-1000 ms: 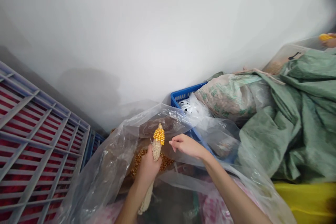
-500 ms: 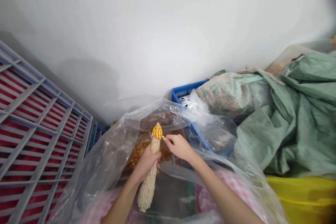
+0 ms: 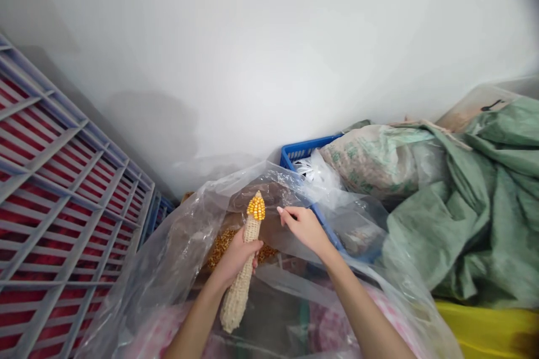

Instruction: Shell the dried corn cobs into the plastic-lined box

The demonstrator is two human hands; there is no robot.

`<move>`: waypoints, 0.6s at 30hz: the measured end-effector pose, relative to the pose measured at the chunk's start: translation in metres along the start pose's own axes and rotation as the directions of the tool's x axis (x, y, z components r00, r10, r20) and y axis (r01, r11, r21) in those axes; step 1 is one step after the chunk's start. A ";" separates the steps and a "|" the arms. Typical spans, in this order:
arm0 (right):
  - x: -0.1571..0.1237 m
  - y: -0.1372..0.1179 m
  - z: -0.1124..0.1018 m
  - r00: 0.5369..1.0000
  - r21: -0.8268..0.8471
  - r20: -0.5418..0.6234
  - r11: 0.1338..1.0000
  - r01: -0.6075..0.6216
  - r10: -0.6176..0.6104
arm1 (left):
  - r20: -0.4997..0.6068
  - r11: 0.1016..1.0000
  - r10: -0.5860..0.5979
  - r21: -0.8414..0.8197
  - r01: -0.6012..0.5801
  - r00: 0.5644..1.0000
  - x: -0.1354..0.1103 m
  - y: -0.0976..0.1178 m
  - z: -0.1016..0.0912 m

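My left hand (image 3: 236,255) is wrapped round a corn cob (image 3: 244,275) and holds it upright over a clear plastic bag (image 3: 185,247). Most of the cob is stripped bare and pale; only a small cap of yellow kernels (image 3: 256,208) is left at its top. My right hand (image 3: 305,228) hovers just right of that tip, fingers curled loosely, a small gap away from the kernels. Whether it holds anything I cannot make out. Loose yellow-brown kernels (image 3: 223,242) lie in the bag below the cob.
A grey and red slatted crate (image 3: 63,213) stands at the left. A blue plastic basket (image 3: 303,154) sits behind the bag, with stuffed woven sacks (image 3: 379,160) and green sacking (image 3: 484,207) to the right. A yellow container (image 3: 492,322) is at the bottom right. A white wall rises behind.
The yellow cap of kernels has shrunk since a second ago. My right hand pinched at the cob's tip, then drew back a little to the right. The cob slid higher in my left hand.
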State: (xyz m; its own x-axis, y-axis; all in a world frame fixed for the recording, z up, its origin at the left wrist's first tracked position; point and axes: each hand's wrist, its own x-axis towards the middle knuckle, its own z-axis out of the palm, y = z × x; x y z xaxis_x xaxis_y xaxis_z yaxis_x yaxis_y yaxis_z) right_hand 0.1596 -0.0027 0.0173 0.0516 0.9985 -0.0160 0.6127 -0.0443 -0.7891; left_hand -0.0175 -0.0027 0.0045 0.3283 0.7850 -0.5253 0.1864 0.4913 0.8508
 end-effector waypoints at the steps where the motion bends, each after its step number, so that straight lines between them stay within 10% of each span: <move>1: 0.000 0.000 -0.001 1.000 0.007 0.030 1.000 -0.008 0.008 | -0.020 0.999 0.015 0.028 -0.015 1.000 0.001 0.000 0.001; 18: 0.002 -0.001 -0.007 0.978 0.041 0.191 0.995 -0.090 0.081 | -0.092 0.955 0.087 0.292 -0.057 0.992 0.011 -0.005 0.008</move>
State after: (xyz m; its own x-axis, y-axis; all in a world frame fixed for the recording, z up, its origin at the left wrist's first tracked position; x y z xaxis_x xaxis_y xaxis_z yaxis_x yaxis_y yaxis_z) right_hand 0.1646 -0.0012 0.0226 -0.0511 0.9791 -0.1968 0.5724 -0.1327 -0.8092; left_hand -0.0076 0.0006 -0.0053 0.2565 0.8562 -0.4484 0.4301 0.3144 0.8463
